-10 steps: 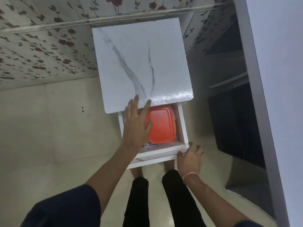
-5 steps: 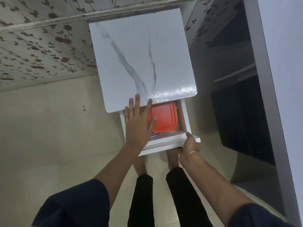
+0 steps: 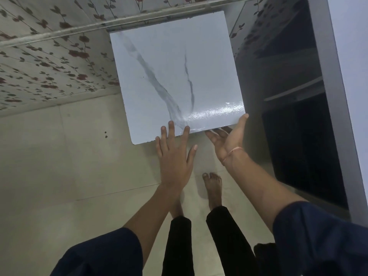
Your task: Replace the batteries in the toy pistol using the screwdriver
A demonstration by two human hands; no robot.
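A person stands barefoot over a small white marble-patterned counter (image 3: 175,76), seen from a head-worn camera looking steeply down. The left hand (image 3: 175,156) lies palm down with its fingers (image 3: 171,129) spread wide, the tips resting on the near edge of the counter top; it holds nothing. The right hand (image 3: 227,142) is turned palm up just right of the left, its fingers (image 3: 216,134) loosely open and empty, tucked at or under the counter's near edge, while the thumb rises beside the near right corner; whether those fingers actually touch the underside is hard to tell from this angle. A thin orange thread band (image 3: 232,153) circles the right wrist. Both arms emerge from dark blue sleeves (image 3: 318,240). Below the hands, black trousers (image 3: 179,246) and a bare right foot (image 3: 213,186) show on the pale tiled floor (image 3: 59,166). Beyond the fingertips, the counter top is bare and glossy, with a bright glare streak just ahead of the right hand. Past its far edge runs a wall with a red rose print (image 3: 49,56). To the right of the right hand stands a dark glass-fronted cabinet (image 3: 298,136). The toy pistol, batteries and screwdriver are nowhere in sight in this frame.
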